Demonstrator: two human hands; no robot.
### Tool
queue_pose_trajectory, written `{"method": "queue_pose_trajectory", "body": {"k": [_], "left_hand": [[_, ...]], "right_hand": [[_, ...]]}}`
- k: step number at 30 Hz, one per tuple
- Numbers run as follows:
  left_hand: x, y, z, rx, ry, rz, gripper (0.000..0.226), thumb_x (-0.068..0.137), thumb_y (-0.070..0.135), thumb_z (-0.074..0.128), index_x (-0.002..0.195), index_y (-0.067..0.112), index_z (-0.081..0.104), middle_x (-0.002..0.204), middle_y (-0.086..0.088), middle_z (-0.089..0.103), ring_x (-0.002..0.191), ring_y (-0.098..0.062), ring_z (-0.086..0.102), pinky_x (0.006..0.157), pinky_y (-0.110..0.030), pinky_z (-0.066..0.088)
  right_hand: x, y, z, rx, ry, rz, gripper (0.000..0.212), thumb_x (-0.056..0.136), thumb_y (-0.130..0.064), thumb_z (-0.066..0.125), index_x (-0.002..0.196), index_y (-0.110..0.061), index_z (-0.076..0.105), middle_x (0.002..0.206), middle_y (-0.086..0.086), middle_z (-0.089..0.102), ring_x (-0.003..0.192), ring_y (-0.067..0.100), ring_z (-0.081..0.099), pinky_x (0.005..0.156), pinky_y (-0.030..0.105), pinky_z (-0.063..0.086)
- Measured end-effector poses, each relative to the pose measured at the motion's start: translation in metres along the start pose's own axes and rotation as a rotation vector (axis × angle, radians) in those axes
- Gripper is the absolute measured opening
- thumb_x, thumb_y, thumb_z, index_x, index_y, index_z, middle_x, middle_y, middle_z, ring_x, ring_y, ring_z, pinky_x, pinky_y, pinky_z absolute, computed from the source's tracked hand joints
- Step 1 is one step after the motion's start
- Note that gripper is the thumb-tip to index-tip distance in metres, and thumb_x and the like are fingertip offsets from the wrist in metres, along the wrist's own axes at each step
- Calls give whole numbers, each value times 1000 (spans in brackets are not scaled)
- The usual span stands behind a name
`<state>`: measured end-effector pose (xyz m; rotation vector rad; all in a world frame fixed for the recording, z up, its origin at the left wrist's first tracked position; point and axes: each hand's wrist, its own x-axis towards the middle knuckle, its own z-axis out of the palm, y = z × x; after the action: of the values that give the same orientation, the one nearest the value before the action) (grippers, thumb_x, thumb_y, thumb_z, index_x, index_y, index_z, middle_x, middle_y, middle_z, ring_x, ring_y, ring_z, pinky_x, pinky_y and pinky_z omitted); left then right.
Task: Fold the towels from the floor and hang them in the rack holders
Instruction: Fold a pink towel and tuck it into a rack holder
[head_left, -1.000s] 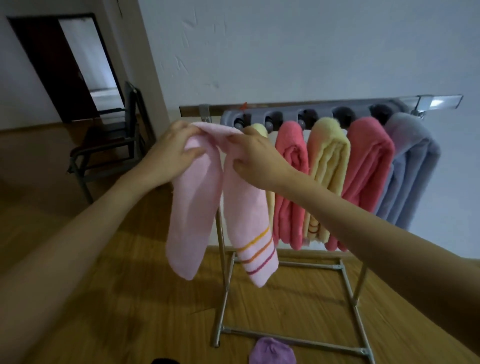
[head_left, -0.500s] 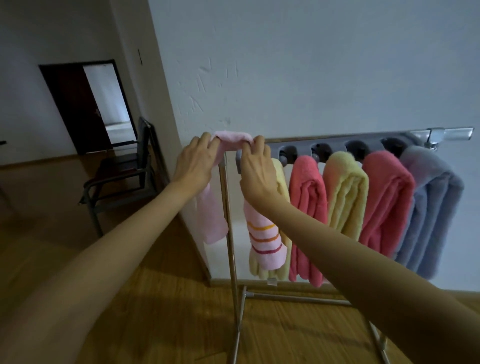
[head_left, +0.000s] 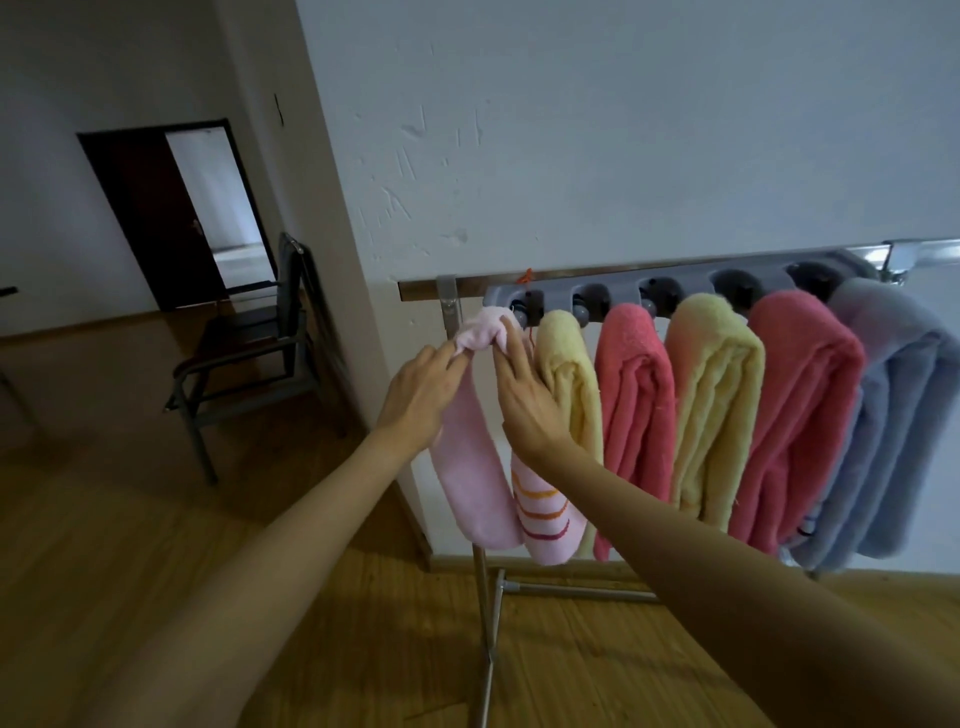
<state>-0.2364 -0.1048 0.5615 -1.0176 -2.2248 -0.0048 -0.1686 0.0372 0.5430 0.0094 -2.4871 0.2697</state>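
**Desk:** Pink towel, where exactly does it sit?

**Photographer:** Draped at the left end of the grey rack holder, its bunched fold pushed up toward the first slot. Two tails hang down, one plain, one with orange and red stripes near the hem. It hangs just beside a yellow towel, and touches it low down.

**Desk:** And the hands?

**Photographer:** Both are up at the fold. The left hand pinches the left side of the bunched top with its fingertips; the right hand presses fingers against the right side. Neither is spread wide. Whether the fold is already seated in the slot, I cannot tell.

**Desk:** How does the cloth look to handle?

**Photographer:** Soft and limp, by my reading. It sags straight down and creases where it is squeezed, so it seems light and gives no resistance. Terry pile should grip skin well, not slide. Nothing fragile about it.

**Desk:** Best place to take hold?

**Photographer:** At the fold itself, I judge, close to the slot, where the layers are gathered. Gripping lower on the tails would likely let the fold open or pull it off the holder.

**Desk:** Anything else on the rack?

**Photographer:** A red towel, another yellow, another red, and a grey-blue towel hang to the right, all folded.
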Motion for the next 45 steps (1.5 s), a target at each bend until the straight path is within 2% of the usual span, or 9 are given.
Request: {"method": "queue_pose_trajectory", "body": {"k": [7, 12, 16, 20, 25, 30, 38, 42, 45], "left_hand": [[-23, 11, 29, -142, 9, 87, 55, 89, 8, 62, 140, 10, 43, 126, -12, 57, 104, -22, 56, 86, -31, 54], [-38, 24, 40, -304, 102, 47, 48, 90, 4, 56, 137, 8, 45, 122, -12, 54, 99, -23, 57, 75, -29, 55], [-64, 32, 59, -433, 129, -46, 36, 91, 13, 59, 125, 14, 45, 113, -3, 55, 86, -15, 60, 67, -18, 51], [-89, 45, 91, -554, 31, -279, 48, 82, 27, 72, 116, 20, 39, 102, -2, 58, 82, -14, 60, 64, -19, 47], [-100, 55, 137, -760, -110, -497, 55, 84, 34, 70, 130, 15, 47, 126, 0, 57, 110, -16, 57, 90, -26, 49], [-102, 65, 161, -928, -110, -605, 49, 81, 47, 68, 122, 22, 57, 115, 6, 66, 99, -12, 63, 73, -5, 42], [-90, 70, 176, -780, 39, -640, 33, 88, 39, 64, 104, 11, 64, 95, -1, 67, 81, -17, 62, 63, -23, 50], [-96, 56, 180, -742, 94, -717, 15, 92, 18, 61, 89, 4, 57, 75, -1, 56, 64, -18, 55, 51, -12, 33], [-118, 41, 176, -754, 119, -785, 12, 90, 10, 63, 95, 1, 57, 73, 4, 56, 59, -8, 55, 53, -11, 44]], "right_hand": [[-17, 20, 8, 223, 46, -133, 97, 75, 22, 40, 152, -23, 3, 159, 15, 5, 145, 32, 17, 108, 45, 37], [-22, 25, 19, 512, 145, -40, 65, 101, -10, 33, 147, -48, 4, 157, 1, 21, 143, 11, 25, 112, 24, 29], [-34, 28, 36, 527, 158, 83, 55, 95, -6, 47, 145, -4, 25, 145, 17, 39, 132, 26, 43, 109, 31, 37], [-50, 27, 53, 493, 157, 66, 48, 90, -5, 53, 134, 6, 38, 131, 23, 51, 121, 32, 51, 101, 29, 42], [-66, 32, 72, 392, 119, 206, 10, 86, -3, 52, 87, 4, 59, 109, 19, 59, 80, 34, 61, 64, 32, 46], [-84, 39, 86, 331, 110, 181, 23, 91, -11, 53, 99, 8, 60, 136, 17, 46, 94, 30, 62, 73, 41, 53], [-100, 37, 109, 403, 206, 139, 21, 88, -11, 60, 97, 8, 59, 130, 20, 48, 106, 24, 56, 77, 28, 49], [-104, 26, 125, 476, 245, 167, 14, 89, -3, 54, 100, 5, 53, 113, 15, 55, 80, 13, 50, 61, 21, 41], [-105, 14, 135, 600, 199, 232, 12, 92, -6, 49, 102, -1, 44, 79, 0, 55, 62, 10, 48, 51, 29, 38]]}}
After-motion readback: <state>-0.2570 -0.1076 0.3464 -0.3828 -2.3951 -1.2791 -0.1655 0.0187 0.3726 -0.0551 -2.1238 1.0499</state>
